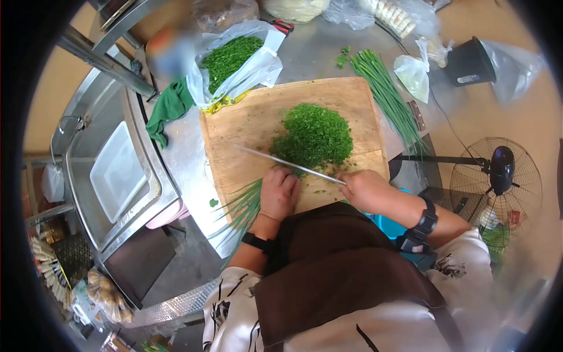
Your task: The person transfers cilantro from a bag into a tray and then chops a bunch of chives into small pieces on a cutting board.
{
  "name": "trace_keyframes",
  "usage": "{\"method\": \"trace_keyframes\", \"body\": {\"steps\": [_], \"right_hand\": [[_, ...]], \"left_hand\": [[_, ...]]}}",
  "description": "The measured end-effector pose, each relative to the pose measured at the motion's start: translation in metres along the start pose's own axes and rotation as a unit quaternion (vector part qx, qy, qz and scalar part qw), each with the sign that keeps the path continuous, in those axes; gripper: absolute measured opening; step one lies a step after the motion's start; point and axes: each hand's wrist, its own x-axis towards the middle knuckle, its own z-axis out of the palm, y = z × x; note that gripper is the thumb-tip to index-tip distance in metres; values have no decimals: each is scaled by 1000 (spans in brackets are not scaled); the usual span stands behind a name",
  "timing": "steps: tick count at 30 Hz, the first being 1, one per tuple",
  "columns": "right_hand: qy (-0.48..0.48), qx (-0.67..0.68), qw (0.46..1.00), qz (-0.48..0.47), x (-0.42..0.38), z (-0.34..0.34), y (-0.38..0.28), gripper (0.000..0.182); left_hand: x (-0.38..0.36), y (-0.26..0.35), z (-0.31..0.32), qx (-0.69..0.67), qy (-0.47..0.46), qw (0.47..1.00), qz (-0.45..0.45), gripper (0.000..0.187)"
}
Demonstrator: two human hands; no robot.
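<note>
On a wooden cutting board lies a heap of finely chopped green onions. My left hand presses closed on a bunch of whole green onions, whose long ends stick out over the board's near left edge. In my right hand is the handle of a kitchen knife. Its blade points left across the board, just beyond my left fingers and at the near side of the heap. The cut end of the bunch is partly hidden by the blade and my fingers.
A plastic bag of chopped greens stands behind the board, beside a green cloth. More whole green onions lie at the right, near another knife. A sink is at left, a fan at right.
</note>
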Motion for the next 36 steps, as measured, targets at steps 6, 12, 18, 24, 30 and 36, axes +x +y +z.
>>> {"method": "trace_keyframes", "body": {"steps": [6,12,18,24,30,36], "right_hand": [[-51,-20,998,34,12,24,6,15],[-38,27,999,27,53,30,-3,24],[48,96,991,85,45,15,39,30],[49,88,992,71,42,13,39,27],[82,85,991,57,43,21,43,23],[58,96,992,64,42,22,43,23]], "left_hand": [[-2,-2,-2,10,-15,1000,-9,14],[8,0,-3,9,-9,1000,14,17],[38,-9,7,-5,-35,999,11,20],[49,-5,1,2,-51,999,13,30],[56,-2,-12,1,0,999,-45,41],[48,6,-20,37,-110,993,-27,39]]}}
